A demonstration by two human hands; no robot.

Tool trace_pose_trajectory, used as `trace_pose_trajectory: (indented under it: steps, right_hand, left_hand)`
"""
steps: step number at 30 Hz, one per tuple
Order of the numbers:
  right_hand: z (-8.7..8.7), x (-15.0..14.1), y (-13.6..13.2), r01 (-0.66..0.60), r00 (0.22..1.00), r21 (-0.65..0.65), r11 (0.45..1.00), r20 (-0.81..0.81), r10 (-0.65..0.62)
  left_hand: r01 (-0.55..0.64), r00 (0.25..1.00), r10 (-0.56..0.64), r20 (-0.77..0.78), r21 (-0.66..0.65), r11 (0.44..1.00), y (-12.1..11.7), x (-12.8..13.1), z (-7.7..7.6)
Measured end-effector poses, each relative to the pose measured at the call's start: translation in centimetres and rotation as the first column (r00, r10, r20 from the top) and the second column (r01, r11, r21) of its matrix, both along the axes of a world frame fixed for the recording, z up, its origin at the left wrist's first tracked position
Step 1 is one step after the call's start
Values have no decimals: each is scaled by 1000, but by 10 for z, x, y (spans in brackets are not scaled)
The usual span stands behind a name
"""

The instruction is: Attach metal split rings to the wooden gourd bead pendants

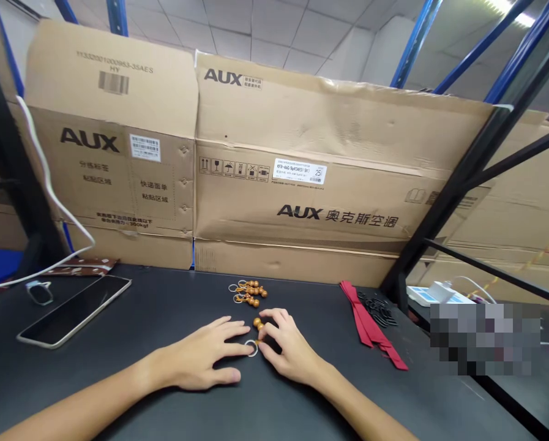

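Note:
My left hand [201, 358] lies flat on the black table [164, 306], fingers stretched toward a silver key ring [251, 348] that its fingertips touch. My right hand [286, 349] is curled beside it, fingers pinched on the small wooden gourd charm [257, 323] joined to that ring. Just beyond the hands sits a little pile of finished gourd key rings [249, 292]. A bundle of red cords [370, 324] lies to the right, with several small black pieces [380, 310] next to it.
A phone [74, 310] lies face up at the left, with a small watch-like object [39, 292] and a white cable [44, 184] near it. Large AUX cardboard boxes [302, 202] wall off the back. A black shelf post [467, 165] rises at the right.

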State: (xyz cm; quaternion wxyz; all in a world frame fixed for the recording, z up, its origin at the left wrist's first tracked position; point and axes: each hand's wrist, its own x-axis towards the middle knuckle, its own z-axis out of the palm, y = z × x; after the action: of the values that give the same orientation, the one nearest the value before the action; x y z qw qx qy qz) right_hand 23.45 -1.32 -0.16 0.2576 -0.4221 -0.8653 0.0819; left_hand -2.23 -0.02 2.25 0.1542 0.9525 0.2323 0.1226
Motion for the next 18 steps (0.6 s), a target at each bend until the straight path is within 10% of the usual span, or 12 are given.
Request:
trace_pose_trajectory:
  steps: [18]
  right_hand:
    - [-5, -19, -8, -67, 994, -18, 998, -92, 66]
  left_hand:
    - [-156, 969, 128, 212, 123, 980, -3, 19, -21]
